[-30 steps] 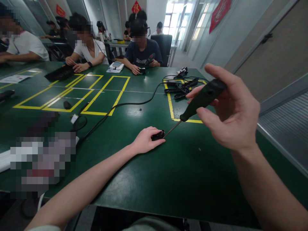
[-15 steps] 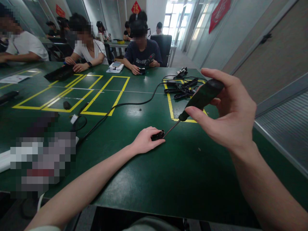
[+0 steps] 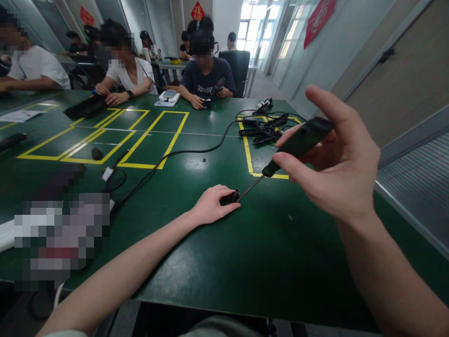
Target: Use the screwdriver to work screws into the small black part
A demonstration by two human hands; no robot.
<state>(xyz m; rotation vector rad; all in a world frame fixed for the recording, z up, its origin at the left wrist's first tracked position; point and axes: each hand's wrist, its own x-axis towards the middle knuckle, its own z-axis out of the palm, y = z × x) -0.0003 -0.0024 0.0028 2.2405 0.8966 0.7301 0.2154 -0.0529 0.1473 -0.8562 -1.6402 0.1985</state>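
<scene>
My left hand (image 3: 213, 205) rests on the green table (image 3: 196, 262), closed around a small black part (image 3: 229, 198) with a short round end showing. What kind of part it is I cannot tell. Up on the right, my right hand (image 3: 340, 159) grips a screwdriver (image 3: 294, 147) by its dark handle, thumb below and index finger raised off the handle's butt. The thin metal shaft slants down to the left, and its tip meets the end of the black part beside my left fingertips. The exact contact point is too small to make out.
Black cables and slim black parts (image 3: 268, 128) lie in a yellow-taped area behind my right hand. One long cable (image 3: 196, 150) crosses the table. A blurred-out object (image 3: 77, 229) stands at the left. Across the table a person (image 3: 206, 77) holds a dark tool; others sit left.
My right hand has shifted slightly right with the screwdriver, and its index finger has lifted and spread from the handle's end. The left hand and black part stay put.
</scene>
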